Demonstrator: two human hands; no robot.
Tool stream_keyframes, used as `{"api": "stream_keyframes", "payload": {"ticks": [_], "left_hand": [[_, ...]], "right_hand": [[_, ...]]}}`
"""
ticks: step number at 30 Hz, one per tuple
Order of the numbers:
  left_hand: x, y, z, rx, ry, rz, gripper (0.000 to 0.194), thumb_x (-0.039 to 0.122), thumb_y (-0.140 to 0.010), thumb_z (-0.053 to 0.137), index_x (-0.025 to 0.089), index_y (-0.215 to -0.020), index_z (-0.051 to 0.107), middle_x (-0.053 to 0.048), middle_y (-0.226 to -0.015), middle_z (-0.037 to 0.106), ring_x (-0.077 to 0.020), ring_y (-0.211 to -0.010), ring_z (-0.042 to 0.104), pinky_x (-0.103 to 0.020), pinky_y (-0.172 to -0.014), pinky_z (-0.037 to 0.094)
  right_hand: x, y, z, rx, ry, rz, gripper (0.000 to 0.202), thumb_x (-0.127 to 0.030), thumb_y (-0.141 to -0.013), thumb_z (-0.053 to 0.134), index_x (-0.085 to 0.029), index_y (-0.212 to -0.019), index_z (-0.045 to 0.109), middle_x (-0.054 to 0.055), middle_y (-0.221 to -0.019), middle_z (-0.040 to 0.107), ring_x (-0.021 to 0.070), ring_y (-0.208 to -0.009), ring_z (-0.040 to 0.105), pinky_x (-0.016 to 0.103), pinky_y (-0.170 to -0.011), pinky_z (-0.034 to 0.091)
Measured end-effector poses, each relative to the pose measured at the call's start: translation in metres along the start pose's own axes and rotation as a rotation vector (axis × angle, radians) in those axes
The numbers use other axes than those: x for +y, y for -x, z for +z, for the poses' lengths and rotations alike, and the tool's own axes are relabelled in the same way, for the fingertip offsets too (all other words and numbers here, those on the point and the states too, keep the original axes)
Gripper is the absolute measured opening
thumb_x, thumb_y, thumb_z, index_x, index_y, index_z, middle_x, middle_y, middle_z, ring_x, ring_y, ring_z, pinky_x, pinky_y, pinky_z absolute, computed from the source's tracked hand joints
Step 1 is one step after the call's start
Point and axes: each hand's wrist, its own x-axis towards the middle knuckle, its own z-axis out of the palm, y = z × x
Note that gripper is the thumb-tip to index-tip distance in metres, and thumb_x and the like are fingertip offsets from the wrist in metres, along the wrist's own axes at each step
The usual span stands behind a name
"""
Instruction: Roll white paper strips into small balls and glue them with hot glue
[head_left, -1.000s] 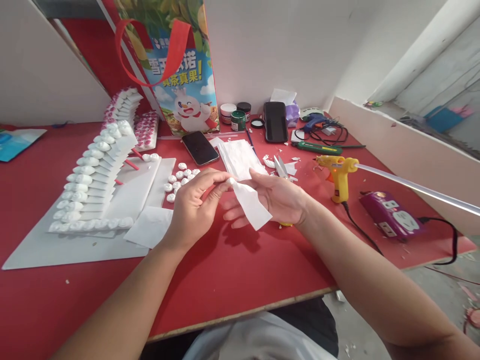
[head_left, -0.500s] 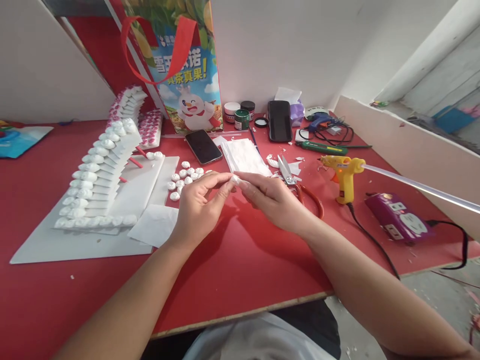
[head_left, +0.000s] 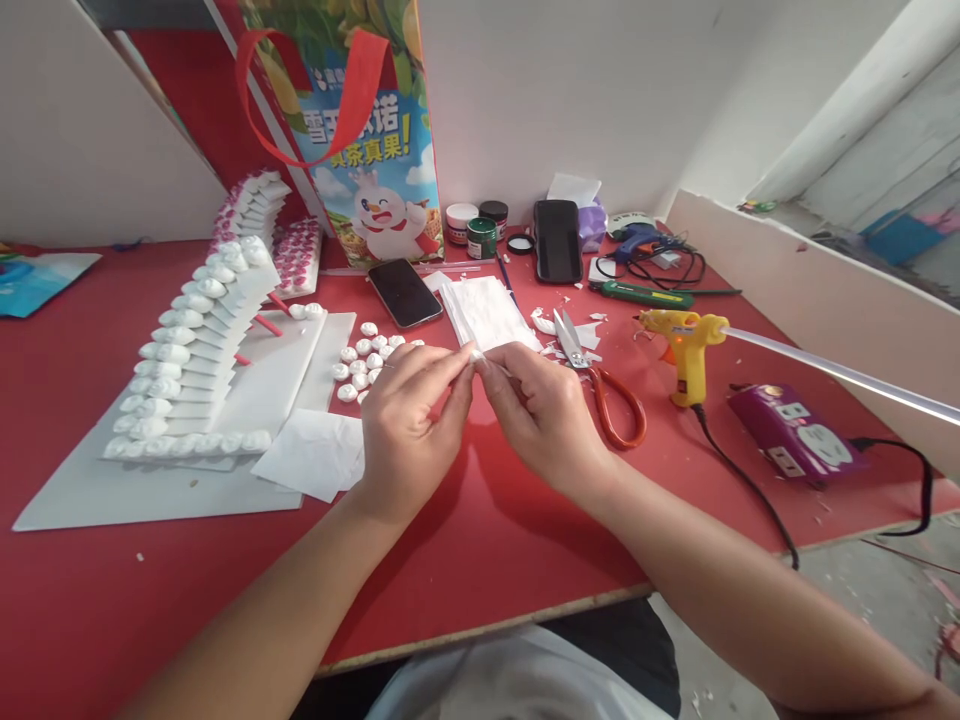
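White paper piece [head_left: 477, 355], small, one: held up between the two hands, where their fingertips meet; its exact shape mostly covered. All positions by clock face from that meeting point.

Left hand [head_left: 420, 420]: thumb and forefinger pinching the piece from the 9 o'clock side. Right hand [head_left: 544, 415]: fingers curled, thumb and forefinger pinching it from the 3 o'clock side.

Paper stack [head_left: 491, 312], white: 12 o'clock, just beyond the fingertips. White rolled pieces [head_left: 360, 367], a cluster: between 9 and 10 o'clock, just beside the left hand. Loose white sheet [head_left: 311, 452]: 8 o'clock, partly behind the left hand. White layered model [head_left: 202, 345], edged with similar rolls: 9 o'clock, well apart.

Scissors [head_left: 578, 361], red-handled: 3 o'clock, just beside the right hand. Glue gun [head_left: 686, 347], yellow, clear stick in its rear: 3 o'clock, farther out. Purple socket block [head_left: 795, 432]: between 3 and 4 o'clock. Phone [head_left: 405, 293], dark-screened: 11 o'clock. Printed bag [head_left: 382, 190], red-strapped: 11 o'clock, at the back. Bench [head_left: 510, 560]: red-topped, under all.
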Motion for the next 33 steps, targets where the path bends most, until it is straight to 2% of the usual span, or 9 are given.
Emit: {"api": "stream_keyframes", "payload": {"ticks": [2, 7, 9, 11, 16, 21, 28, 30, 33], "left_hand": [[0.001, 0.0, -0.001, -0.028, 0.054, -0.031, 0.018, 0.012, -0.093, 0.066, 0.014, -0.106, 0.077, -0.006, -0.088, 0.074, -0.0154, -0.081, 0.065, -0.029, -0.078, 0.053], [-0.004, -0.005, -0.009, -0.188, 0.4, -0.419, 0.012, 0.023, -0.092, 0.071, 0.02, -0.098, 0.081, -0.002, -0.085, 0.075, -0.0148, -0.08, 0.068, -0.026, -0.076, 0.055], [-0.007, -0.007, -0.011, -0.235, 0.447, -0.477, 0.012, 0.026, -0.091, 0.072, 0.02, -0.096, 0.081, -0.001, -0.082, 0.074, -0.0149, -0.078, 0.068, -0.026, -0.074, 0.055], [-0.008, -0.007, -0.011, -0.241, 0.396, -0.427, 0.012, 0.024, -0.092, 0.07, 0.02, -0.095, 0.081, -0.002, -0.081, 0.073, -0.0146, -0.077, 0.066, -0.026, -0.072, 0.054], [-0.003, -0.004, -0.007, -0.126, 0.201, -0.272, 0.013, 0.018, -0.094, 0.066, 0.018, -0.095, 0.079, -0.003, -0.082, 0.074, -0.0143, -0.077, 0.066, -0.026, -0.075, 0.052], [-0.001, -0.001, -0.001, -0.067, 0.079, -0.162, 0.012, 0.016, -0.094, 0.065, 0.015, -0.096, 0.077, -0.005, -0.082, 0.074, -0.0149, -0.077, 0.066, -0.027, -0.075, 0.052], [-0.006, 0.002, 0.006, 0.001, -0.136, 0.153, 0.02, 0.011, -0.094, 0.062, 0.017, -0.109, 0.074, -0.004, -0.078, 0.072, -0.0165, -0.073, 0.063, -0.033, -0.078, 0.053], [-0.006, 0.003, 0.007, -0.023, -0.158, 0.189, 0.024, 0.01, -0.094, 0.061, 0.017, -0.114, 0.073, -0.005, -0.079, 0.072, -0.0178, -0.075, 0.064, -0.034, -0.078, 0.053], [-0.005, 0.003, 0.006, -0.054, -0.132, 0.159, 0.024, 0.011, -0.096, 0.059, 0.018, -0.114, 0.073, -0.005, -0.082, 0.073, -0.0183, -0.078, 0.066, -0.034, -0.079, 0.053]], "right_hand": [[0.0, 0.0, -0.002, 0.017, -0.002, -0.02, 0.018, -0.021, -0.101, 0.049, -0.019, -0.084, 0.056, -0.002, -0.071, 0.052, 0.0109, -0.062, 0.044, 0.024, -0.063, 0.038], [0.005, -0.002, -0.008, -0.032, 0.013, -0.103, 0.017, -0.02, -0.101, 0.05, -0.019, -0.087, 0.06, 0.001, -0.076, 0.06, 0.0124, -0.066, 0.052, 0.024, -0.066, 0.041], [0.008, -0.003, -0.007, -0.05, 0.05, -0.139, 0.017, -0.021, -0.101, 0.05, -0.019, -0.088, 0.06, 0.002, -0.079, 0.062, 0.013, -0.068, 0.055, 0.025, -0.067, 0.042], [0.011, -0.004, -0.006, -0.06, 0.08, -0.137, 0.017, -0.022, -0.102, 0.049, -0.02, -0.089, 0.059, 0.002, -0.08, 0.063, 0.0134, -0.069, 0.056, 0.025, -0.068, 0.042], [0.013, -0.005, 0.0, -0.097, 0.06, -0.036, 0.021, -0.027, -0.102, 0.049, -0.021, -0.084, 0.056, -0.001, -0.072, 0.06, 0.012, -0.061, 0.052, 0.025, -0.063, 0.039], [0.011, -0.004, 0.002, -0.027, 0.174, -0.022, 0.029, -0.026, -0.1, 0.048, -0.021, -0.071, 0.047, -0.002, -0.063, 0.05, 0.0116, -0.057, 0.043, 0.027, -0.059, 0.033], [0.006, -0.002, -0.001, -0.036, 0.134, -0.001, 0.028, -0.023, -0.099, 0.045, -0.021, -0.071, 0.05, 0.001, -0.067, 0.059, 0.0131, -0.061, 0.053, 0.027, -0.063, 0.037], [0.006, -0.002, -0.002, -0.02, 0.138, 0.017, 0.027, -0.021, -0.097, 0.045, -0.021, -0.071, 0.051, 0.001, -0.067, 0.06, 0.0131, -0.061, 0.053, 0.027, -0.063, 0.038], [0.008, -0.003, -0.005, -0.015, 0.122, 0.013, 0.026, -0.02, -0.096, 0.047, -0.021, -0.07, 0.052, 0.0, -0.064, 0.058, 0.0126, -0.06, 0.052, 0.027, -0.062, 0.038]]}}
